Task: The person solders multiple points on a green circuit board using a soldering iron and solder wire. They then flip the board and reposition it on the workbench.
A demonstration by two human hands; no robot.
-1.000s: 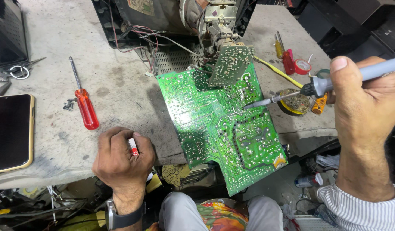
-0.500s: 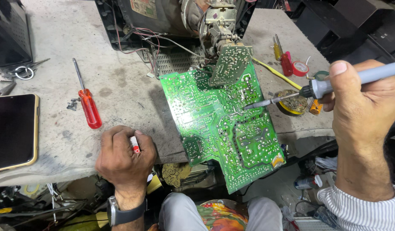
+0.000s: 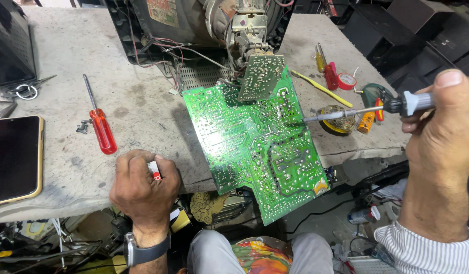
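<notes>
A large green circuit board (image 3: 255, 147) lies solder side up, half on the grey workbench (image 3: 143, 111) and half over its front edge. My right hand (image 3: 442, 137) grips a soldering iron (image 3: 356, 111) by its grey handle; the tip touches the board near its right edge. My left hand (image 3: 143, 187) rests on the bench left of the board, closed around a small white object with a red tip (image 3: 154, 171). A smaller green board (image 3: 260, 76) stands tilted at the neck of the opened television tube (image 3: 229, 25) behind.
A red-handled screwdriver (image 3: 100, 127) and small screws (image 3: 83, 127) lie left of the board. A dark phone (image 3: 13, 157) sits at the bench's left edge. Yellow tools, red tape (image 3: 346, 81) and a round tin (image 3: 338, 122) lie at the right. Clutter fills the floor below.
The view has shifted slightly. The soldering iron tip has stayed on the board's right part, and my left hand has kept its grip on the small white object.
</notes>
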